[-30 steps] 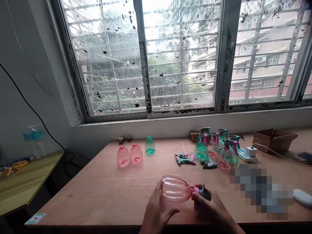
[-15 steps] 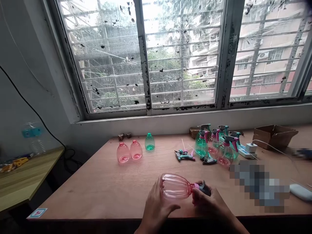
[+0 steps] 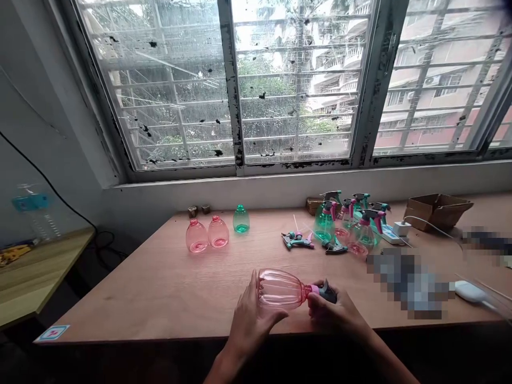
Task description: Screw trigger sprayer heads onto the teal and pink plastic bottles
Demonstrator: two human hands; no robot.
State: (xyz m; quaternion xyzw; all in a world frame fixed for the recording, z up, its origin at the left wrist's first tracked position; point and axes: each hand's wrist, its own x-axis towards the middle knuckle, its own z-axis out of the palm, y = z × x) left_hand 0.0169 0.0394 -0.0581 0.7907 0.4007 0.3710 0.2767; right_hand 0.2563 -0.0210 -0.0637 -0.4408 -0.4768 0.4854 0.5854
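A clear pink bottle (image 3: 280,289) lies sideways in the air above the table's front edge, its neck to the right. A dark grey trigger spray head (image 3: 328,292) with a pink collar (image 3: 315,289) sits at its neck. My right hand (image 3: 334,312) is closed around the collar and spray head, thumb in front; part of the head is hidden by the fingers. My left hand (image 3: 250,314) rests against the bottle's base with fingers stretched upward along it. Its thumb points right, apart from the fingers, below the bottle.
Two pink bottles (image 3: 207,234) and a green bottle (image 3: 241,220) stand uncapped at the back left. Loose spray heads (image 3: 297,241) lie mid-table. Several assembled spray bottles (image 3: 362,234), a power strip (image 3: 394,234) and a cardboard box (image 3: 436,210) are at right. A blurred patch (image 3: 410,282) covers something nearer.
The camera view has tilted down and shifted slightly, so everything sits higher in the picture. Both hands keep nearly the same pose on the pink bottle and spray head.
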